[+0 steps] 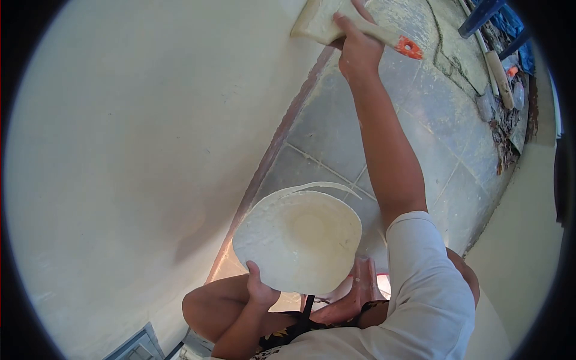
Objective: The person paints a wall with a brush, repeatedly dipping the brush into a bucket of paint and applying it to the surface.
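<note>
My right hand (362,48), stretched far forward at the top, is closed around the handle of a wide paintbrush (318,21). The brush has a pale handle with a red end, and its broad cream-coated head lies against the pale wall (138,108), low down near the floor. Close to my body, my left hand (261,289) grips the near rim of a round, paint-coated tub (300,240), thumb over the edge and fingers hidden underneath. Inside, the tub is cream-white with a wet-looking sheen, and a thin strip of its rim curls off along the far side.
Grey floor tiles (324,135) with pale spatters run beside the wall, bordered by a reddish-brown skirting strip (285,129). A pinkish-red plastic seat (359,285) is between my legs. Debris, a wooden piece (500,81) and blue sheeting (507,21) lie at the upper right.
</note>
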### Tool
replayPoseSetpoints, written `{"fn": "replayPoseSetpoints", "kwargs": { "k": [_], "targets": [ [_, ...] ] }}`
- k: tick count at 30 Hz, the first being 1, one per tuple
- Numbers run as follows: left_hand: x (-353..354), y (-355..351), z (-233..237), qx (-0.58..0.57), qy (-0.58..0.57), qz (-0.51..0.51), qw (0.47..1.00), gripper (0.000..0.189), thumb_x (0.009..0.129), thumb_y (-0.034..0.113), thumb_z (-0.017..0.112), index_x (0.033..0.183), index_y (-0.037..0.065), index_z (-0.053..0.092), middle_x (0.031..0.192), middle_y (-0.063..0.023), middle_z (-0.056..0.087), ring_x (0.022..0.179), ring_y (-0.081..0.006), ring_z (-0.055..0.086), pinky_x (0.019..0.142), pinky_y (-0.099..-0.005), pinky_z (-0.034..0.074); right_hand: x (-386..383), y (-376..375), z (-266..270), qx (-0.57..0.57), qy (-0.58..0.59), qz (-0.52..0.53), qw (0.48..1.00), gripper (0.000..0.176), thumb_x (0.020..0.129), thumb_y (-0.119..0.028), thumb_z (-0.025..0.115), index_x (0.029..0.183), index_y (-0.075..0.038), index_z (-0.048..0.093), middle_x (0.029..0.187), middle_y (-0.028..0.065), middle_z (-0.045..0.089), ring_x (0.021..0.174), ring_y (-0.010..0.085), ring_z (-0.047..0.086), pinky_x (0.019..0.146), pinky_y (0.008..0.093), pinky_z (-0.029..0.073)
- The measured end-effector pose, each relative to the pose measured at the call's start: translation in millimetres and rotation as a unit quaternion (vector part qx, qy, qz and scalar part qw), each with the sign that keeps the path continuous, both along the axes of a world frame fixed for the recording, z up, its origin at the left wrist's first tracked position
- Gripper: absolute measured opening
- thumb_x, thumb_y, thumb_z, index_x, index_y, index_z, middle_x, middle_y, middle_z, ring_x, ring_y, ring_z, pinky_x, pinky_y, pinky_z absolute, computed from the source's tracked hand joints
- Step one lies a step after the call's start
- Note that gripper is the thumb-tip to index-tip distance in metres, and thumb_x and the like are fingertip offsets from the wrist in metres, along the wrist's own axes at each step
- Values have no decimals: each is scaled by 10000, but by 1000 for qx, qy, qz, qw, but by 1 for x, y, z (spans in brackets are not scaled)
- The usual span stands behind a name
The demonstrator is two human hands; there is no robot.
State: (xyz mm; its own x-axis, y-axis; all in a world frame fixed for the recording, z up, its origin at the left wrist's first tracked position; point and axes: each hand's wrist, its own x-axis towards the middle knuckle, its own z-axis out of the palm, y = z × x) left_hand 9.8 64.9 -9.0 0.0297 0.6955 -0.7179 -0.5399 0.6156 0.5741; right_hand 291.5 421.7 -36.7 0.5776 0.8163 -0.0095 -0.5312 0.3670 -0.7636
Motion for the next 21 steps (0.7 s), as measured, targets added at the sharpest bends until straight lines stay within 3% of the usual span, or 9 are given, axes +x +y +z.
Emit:
{"fn": "replayPoseSetpoints", "kwargs": {
  "k": [1,4,6,8,11,17,21],
  "targets": [
    [2,2,1,-2,2,2,1000,761,861,574,429,1380,59,216,1350,-102,361,1246,-274,360,1025,-407,305,3,-5,14,41,51,9,998,486,756,-33,638,1220,22,500,1007,111,596,875,187,588,703,305,525],
    [8,8,3,6,1,-17,1000,763,861,575,428,1379,57,217,1353,-102,358,1248,-273,359,1026,-407,306,18,-6,-20,52,39,-18,998,528,758,-12,644,1253,5,461,1077,124,571,898,196,601,676,342,559],
    [7,8,1,8,-5,-13,1000,769,860,578,427,1380,53,215,1358,-100,354,1253,-272,355,1028,-409,303,17,-11,-72,26,34,-24,999,529,757,-9,643,1254,2,462,1079,128,571,900,197,601,680,332,555],
    [6,8,-1,13,-3,-9,1000,771,859,578,429,1380,54,213,1359,-98,353,1254,-271,353,1028,-409,302,9,-8,-116,-79,11,-27,996,517,757,-5,643,1244,-4,472,1079,128,572,900,201,601,660,331,560],
    [7,12,0,11,0,-8,1000,775,856,579,433,1381,55,211,1360,-97,352,1257,-271,350,1029,-411,300,-11,13,-127,-73,-34,-50,995,502,753,4,640,1230,-2,481,1080,132,570,896,210,604,643,322,561],
    [2,10,1,1,-2,-13,1000,783,852,586,436,1382,56,208,1362,-99,349,1258,-273,348,1030,-410,300,15,-2,-49,-2,29,-52,998,494,767,18,617,1238,-8,472,1078,159,568,881,236,618,646,369,576],
    [2,12,0,13,-1,-15,1000,786,852,590,430,1382,54,207,1363,-102,345,1258,-273,347,1029,-410,301,11,-4,-104,-97,18,-65,993,507,751,7,635,1232,-4,476,1072,135,572,870,213,612,627,360,571]
  ]
}}
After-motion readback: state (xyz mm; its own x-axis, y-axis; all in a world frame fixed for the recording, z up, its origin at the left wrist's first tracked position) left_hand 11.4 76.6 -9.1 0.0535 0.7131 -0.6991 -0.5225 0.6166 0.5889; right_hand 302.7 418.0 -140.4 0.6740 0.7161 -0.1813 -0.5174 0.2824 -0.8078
